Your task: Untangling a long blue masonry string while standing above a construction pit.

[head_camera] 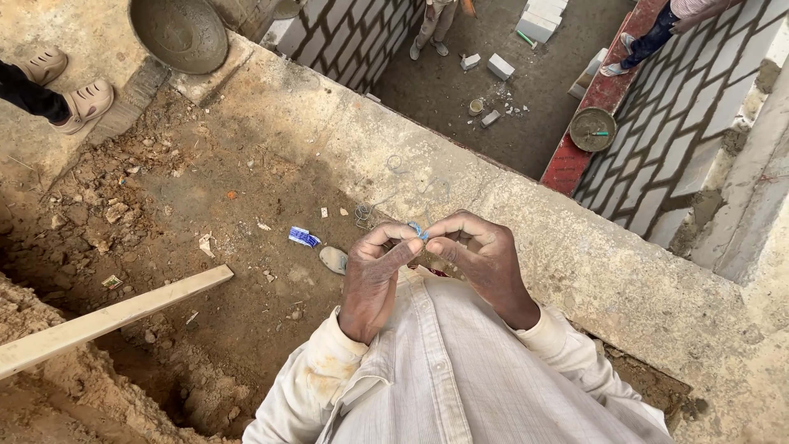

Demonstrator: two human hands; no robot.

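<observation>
Both hands meet at chest height over the concrete ledge [575, 247]. The left hand [374, 279] and right hand [485, 259] pinch a small blue piece [418, 231] between their fingertips, too tiny to tell its long axis. Neither is nearer; it sits right between them. A wooden plank [107, 316] lies well apart on the dirt, leaving free room.
</observation>
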